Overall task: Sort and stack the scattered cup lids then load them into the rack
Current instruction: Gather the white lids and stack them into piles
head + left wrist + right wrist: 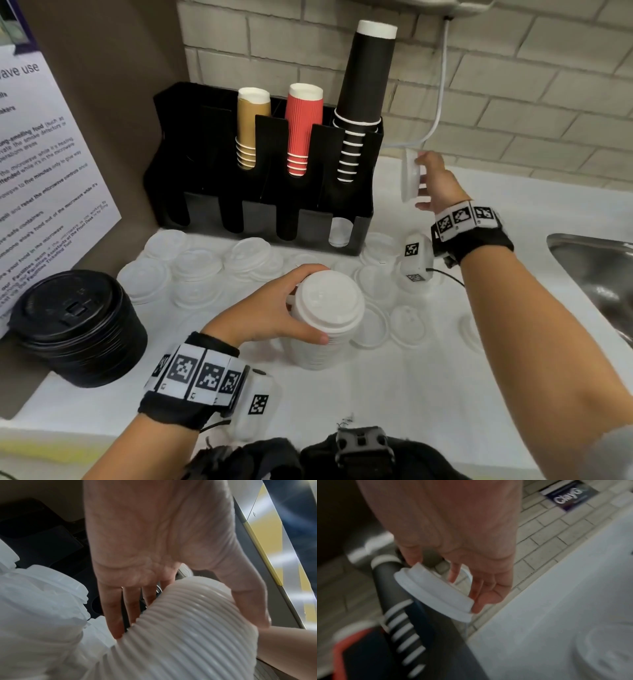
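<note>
- White plastic lids sit in a tall stack of white lids [322, 318] on the white counter [445, 394], and the left hand [270, 308] wraps its fingers and thumb round the top of that stack.
- From the left wrist, the fingers [113, 612] lie along the ribbed side of the stack.
- The right hand [436, 183] is up in the air, just right of the black rack [191, 144]. It pinches one white lid [410, 174] by its rim, and the lid is turned on its edge.
- More loose clear lids [202, 263] lie flat on the counter in front of the rack.
- One clear lid [339, 231] shows in the rack's front right slot.
- A stack of black lids [78, 325] stands on the counter at the left.
- Brown cups [251, 126], red cups [303, 128] and black cups [363, 99] stand upside down in the rack.
- A metal sink [596, 270] is at the right.
</note>
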The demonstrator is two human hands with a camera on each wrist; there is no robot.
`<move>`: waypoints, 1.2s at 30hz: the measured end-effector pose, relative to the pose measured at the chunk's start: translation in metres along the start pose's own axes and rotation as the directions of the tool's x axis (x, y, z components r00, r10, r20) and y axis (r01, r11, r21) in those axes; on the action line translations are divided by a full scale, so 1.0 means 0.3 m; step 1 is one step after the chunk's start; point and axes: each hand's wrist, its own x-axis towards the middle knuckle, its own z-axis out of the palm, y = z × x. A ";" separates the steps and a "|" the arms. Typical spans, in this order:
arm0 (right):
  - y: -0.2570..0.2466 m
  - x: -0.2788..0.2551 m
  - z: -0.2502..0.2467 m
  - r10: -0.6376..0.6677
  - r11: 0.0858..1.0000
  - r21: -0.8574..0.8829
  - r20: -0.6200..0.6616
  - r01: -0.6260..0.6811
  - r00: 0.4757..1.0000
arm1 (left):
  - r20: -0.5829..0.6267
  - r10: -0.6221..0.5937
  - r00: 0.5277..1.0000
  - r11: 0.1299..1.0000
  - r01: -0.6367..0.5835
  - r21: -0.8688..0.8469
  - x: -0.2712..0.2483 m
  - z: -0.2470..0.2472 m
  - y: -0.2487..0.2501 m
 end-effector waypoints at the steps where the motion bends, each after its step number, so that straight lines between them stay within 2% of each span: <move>1: -0.019 -0.053 0.003 -0.017 0.999 0.045 0.003 0.017 1.000 | -0.003 -0.002 1.000 1.000 0.002 0.001 -0.001 0.001 -0.001; 4: -0.032 -0.219 0.021 -0.093 0.994 0.063 0.048 0.090 0.995 | -0.026 -0.018 0.999 1.000 0.017 -0.023 -0.003 0.003 -0.005; 8: 0.032 -0.428 0.055 -0.233 0.969 -0.028 0.206 0.244 0.950 | -0.039 -0.010 0.999 0.998 0.008 -0.058 -0.011 0.013 -0.002; 13: 0.125 -0.571 0.129 -0.304 0.921 -0.171 0.248 0.350 0.920 | -0.067 0.014 0.998 0.997 -0.019 -0.072 -0.015 0.021 -0.011; 17: 0.161 -0.612 0.173 -0.314 0.899 -0.209 0.309 0.386 0.898 | -0.068 0.015 0.998 0.996 -0.021 -0.089 -0.017 0.021 -0.011; 27: 0.136 -0.635 0.196 -0.319 0.818 -0.361 0.362 0.448 0.876 | -0.085 0.002 0.996 0.997 -0.008 -0.077 -0.009 0.021 -0.021; 36: 0.122 -0.640 0.194 -0.325 0.805 -0.361 0.393 0.470 0.860 | -0.065 0.034 0.997 0.995 -0.040 -0.087 -0.009 0.013 -0.017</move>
